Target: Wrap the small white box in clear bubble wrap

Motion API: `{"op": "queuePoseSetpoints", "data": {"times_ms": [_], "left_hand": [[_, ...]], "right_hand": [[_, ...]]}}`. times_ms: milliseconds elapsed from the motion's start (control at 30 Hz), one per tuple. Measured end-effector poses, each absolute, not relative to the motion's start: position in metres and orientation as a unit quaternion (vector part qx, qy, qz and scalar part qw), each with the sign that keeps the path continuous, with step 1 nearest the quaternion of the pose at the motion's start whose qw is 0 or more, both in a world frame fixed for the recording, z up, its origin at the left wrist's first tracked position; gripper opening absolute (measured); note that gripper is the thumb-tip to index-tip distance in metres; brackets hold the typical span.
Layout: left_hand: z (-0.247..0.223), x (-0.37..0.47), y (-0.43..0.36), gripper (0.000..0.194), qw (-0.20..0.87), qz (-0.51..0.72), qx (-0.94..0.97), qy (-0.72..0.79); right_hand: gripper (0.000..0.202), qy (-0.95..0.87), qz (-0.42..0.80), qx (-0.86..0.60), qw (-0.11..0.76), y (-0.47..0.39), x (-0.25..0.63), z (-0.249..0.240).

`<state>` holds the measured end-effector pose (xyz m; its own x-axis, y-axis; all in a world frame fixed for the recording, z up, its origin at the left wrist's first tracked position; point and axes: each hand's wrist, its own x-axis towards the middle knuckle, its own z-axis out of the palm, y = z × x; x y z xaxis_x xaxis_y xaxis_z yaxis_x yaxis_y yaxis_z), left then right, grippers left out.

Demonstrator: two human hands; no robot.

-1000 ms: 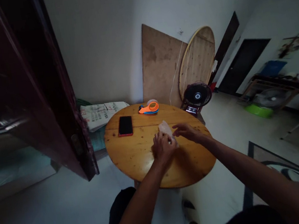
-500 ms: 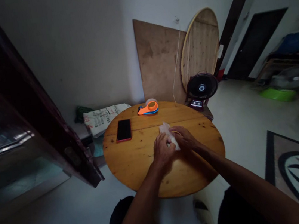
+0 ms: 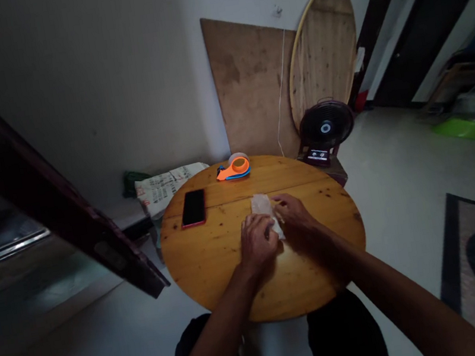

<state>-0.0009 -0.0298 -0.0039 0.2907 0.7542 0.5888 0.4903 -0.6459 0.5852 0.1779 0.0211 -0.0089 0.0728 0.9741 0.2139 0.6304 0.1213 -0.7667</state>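
A small pale, translucent sheet of wrap (image 3: 261,203) lies lengthwise on the round wooden table (image 3: 215,266), a little right of its middle. Whether it is plastic or paper, and whether anything is inside, I cannot make out. My left hand (image 3: 257,240) rests over its left side and near end, fingers curled around it. From the right, my right hand (image 3: 292,211) has its fingertips bent in at the wrap's right edge, touching it. Some of those fingers are in shadow.
At the table's far edge stands an orange and blue tape dispenser (image 3: 235,168). A phone with a red edge (image 3: 193,208) lies on the left. Beyond the table are a black fan (image 3: 326,125), a printed sack (image 3: 170,184) and leaning boards (image 3: 253,79). A dark door frame (image 3: 66,211) stands at left.
My view has shifted slightly. My left hand has moved a bit nearer along the wrap, showing more of its far end. The right hand stays at the right edge.
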Motion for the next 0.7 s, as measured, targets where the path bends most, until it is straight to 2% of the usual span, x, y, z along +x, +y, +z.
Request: {"op": "queuePoseSetpoints", "data": {"times_ms": [167,333,467,700], "left_hand": [[-0.006,0.000,-0.030,0.028,0.150,0.455,0.784,0.395],[-0.006,0.000,-0.031,0.029,0.151,0.460,0.784,0.390],[-0.003,-0.001,-0.032,0.030,0.161,0.452,0.783,0.396],[0.000,-0.002,-0.033,0.029,0.161,0.440,0.786,0.402]], "right_hand": [[0.011,-0.563,0.332,-0.672,0.350,0.036,0.176,0.008],[0.023,-0.558,0.380,-0.667,0.316,0.053,0.163,0.016],[0.025,-0.561,0.408,-0.644,0.324,0.058,0.158,0.016],[0.013,-0.568,0.437,-0.597,0.361,0.059,0.152,0.011]]}}
